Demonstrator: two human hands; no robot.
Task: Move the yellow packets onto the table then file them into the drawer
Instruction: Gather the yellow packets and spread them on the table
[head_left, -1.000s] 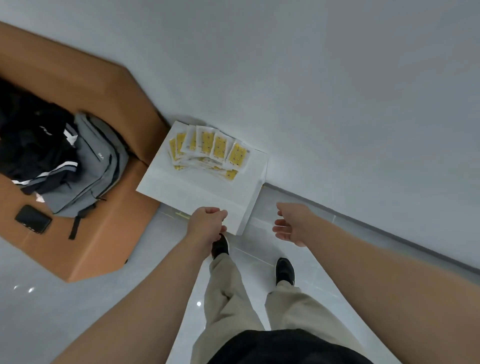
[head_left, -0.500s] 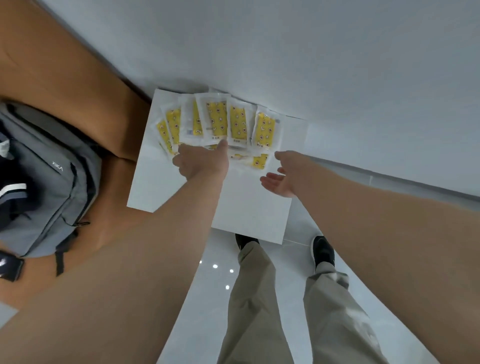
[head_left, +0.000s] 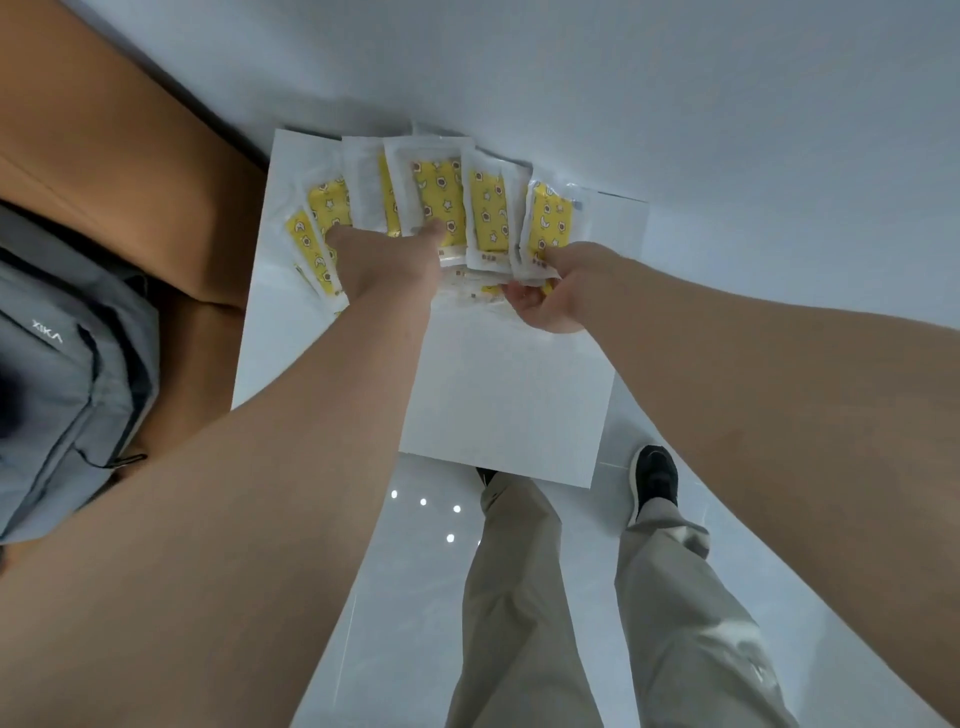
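Several yellow packets (head_left: 441, 192) in clear wrappers lie fanned out at the far end of a white cabinet top (head_left: 498, 395), against the wall. My left hand (head_left: 387, 260) is down on the middle of the fan, its thumb across one wrapper and its fingers curled over the packets on the left. My right hand (head_left: 556, 296) pinches the near edge of the rightmost packet (head_left: 550, 218), thumb on top and fingers underneath. More packets lie half hidden under both hands. No drawer is in view.
A brown sofa or bench (head_left: 104, 156) stands to the left of the cabinet, with a grey backpack (head_left: 67, 374) on it. A white wall (head_left: 675, 78) runs behind. My legs and black shoes (head_left: 655, 478) stand on the glossy floor below the cabinet's near edge.
I stepped closer and both hands reached forward. The left hand came down on the middle packets. The right hand, open half a second ago, now pinches the rightmost packet.
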